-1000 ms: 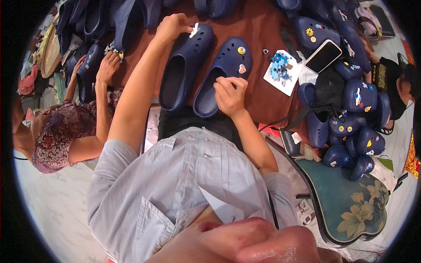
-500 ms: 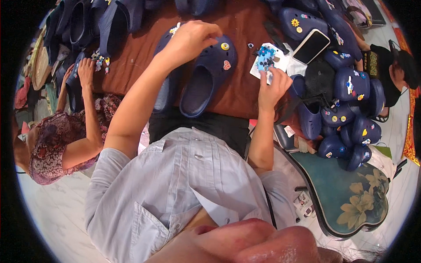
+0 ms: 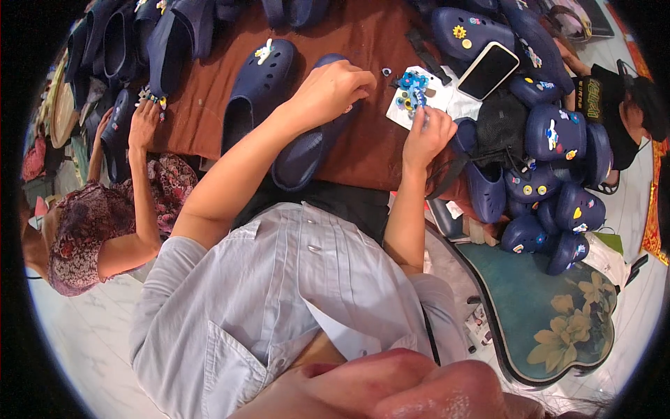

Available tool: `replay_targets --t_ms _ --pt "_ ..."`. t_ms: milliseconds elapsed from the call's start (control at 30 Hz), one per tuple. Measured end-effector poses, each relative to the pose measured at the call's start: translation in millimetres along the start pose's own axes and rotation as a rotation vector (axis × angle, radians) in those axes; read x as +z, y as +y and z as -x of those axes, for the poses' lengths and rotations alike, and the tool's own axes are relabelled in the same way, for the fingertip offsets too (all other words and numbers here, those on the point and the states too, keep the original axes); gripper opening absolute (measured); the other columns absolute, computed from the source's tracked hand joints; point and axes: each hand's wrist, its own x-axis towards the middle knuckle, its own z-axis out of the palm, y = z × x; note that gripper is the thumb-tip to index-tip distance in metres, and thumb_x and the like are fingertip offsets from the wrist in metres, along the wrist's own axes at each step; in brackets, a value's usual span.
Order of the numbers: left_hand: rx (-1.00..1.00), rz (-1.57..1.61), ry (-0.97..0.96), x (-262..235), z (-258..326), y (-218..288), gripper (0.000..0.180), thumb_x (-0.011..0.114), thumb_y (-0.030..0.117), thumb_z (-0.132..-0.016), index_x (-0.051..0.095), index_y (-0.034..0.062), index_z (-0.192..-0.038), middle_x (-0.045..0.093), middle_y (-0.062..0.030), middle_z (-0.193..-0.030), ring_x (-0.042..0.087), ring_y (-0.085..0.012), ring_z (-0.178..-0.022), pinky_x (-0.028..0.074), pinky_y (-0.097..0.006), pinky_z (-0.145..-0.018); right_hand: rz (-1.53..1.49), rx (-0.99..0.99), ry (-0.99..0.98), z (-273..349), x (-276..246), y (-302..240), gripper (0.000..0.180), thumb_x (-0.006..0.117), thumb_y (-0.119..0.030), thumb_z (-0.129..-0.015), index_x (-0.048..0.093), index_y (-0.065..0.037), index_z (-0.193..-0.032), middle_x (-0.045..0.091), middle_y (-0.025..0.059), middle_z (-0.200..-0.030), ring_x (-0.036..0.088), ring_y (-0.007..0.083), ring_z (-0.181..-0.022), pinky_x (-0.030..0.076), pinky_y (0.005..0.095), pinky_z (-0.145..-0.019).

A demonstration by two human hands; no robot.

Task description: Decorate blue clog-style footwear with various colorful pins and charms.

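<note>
My left hand (image 3: pixel 329 89) is closed over the toe of a navy clog (image 3: pixel 301 155) that lies on the brown table (image 3: pixel 363 150). To its right, my right hand (image 3: pixel 427 134) reaches a white card (image 3: pixel 436 98) that carries several small coloured charms. Its fingertips pinch a blue charm (image 3: pixel 414 98) at the card's near edge. A second navy clog (image 3: pixel 257 87) with a white charm on its toe lies just left of the held one. One small loose charm (image 3: pixel 386 71) rests on the table between my hands.
A phone (image 3: pixel 488 70) lies beyond the card. Several decorated navy clogs (image 3: pixel 551 174) are heaped at the right, and more line the far left. A person in a floral top has a hand (image 3: pixel 143 122) on clogs at the left. A teal floral cushion (image 3: pixel 551 314) sits lower right.
My left hand left the clog with the white charm and came onto the clog to its right. My right hand went from that clog to the charm card.
</note>
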Motion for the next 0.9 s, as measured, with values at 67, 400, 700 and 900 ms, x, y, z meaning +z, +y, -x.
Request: replay_targets --t_ms 67,400,700,900 --pt "-0.005 0.005 0.097 2.2 3.6 -4.1 0.026 0.072 0.012 -0.083 0.069 0.0085 -0.109 0.068 -0.0122 -0.093 0.065 -0.0332 -0.088 0.052 -0.043 -0.078 -0.1 0.046 -0.015 -5.7 -3.5 -7.6 0.01 0.073 -0.009 -0.085 0.068 -0.003 -0.091 0.063 0.0105 -0.095 0.056 0.031 -0.096 0.043 0.0427 -0.086" --pt "0.056 0.057 0.177 -12.0 33.0 1.9 0.03 0.076 0.014 -0.078 0.072 0.0074 -0.106 0.068 -0.0116 -0.101 0.062 -0.0312 -0.097 0.051 -0.042 -0.087 -0.599 -0.016 -0.399 -5.9 -24.8 -81.9 0.011 0.072 -0.01 -0.088 0.067 0.0 -0.089 0.065 0.0115 -0.094 0.057 0.0289 -0.092 0.043 0.0383 -0.086" --pt "-0.652 0.6 0.615 -77.0 111.4 -63.6 0.013 0.072 0.01 -0.09 0.074 -0.0004 -0.097 0.069 -0.0005 -0.09 0.061 -0.0076 -0.081 0.049 -0.023 -0.071 -0.497 -0.268 -0.375 10.3 1.2 -117.3 0.041 0.075 -0.027 -0.087 0.066 -0.005 -0.122 0.059 0.0139 -0.118 0.051 0.0331 -0.109 0.042 0.0439 -0.093" --pt "-0.816 1.0 0.594 -76.2 152.7 -143.1 0.026 0.074 0.021 -0.092 0.071 -0.0007 -0.106 0.063 0.0011 -0.083 0.052 -0.0056 -0.069 0.039 -0.018 -0.062 -0.408 -0.39 -0.406 23.9 15.6 -130.1 0.042 0.074 -0.033 -0.088 0.066 -0.008 -0.121 0.053 0.0149 -0.132 0.045 0.0353 -0.119 0.038 0.0468 -0.101"
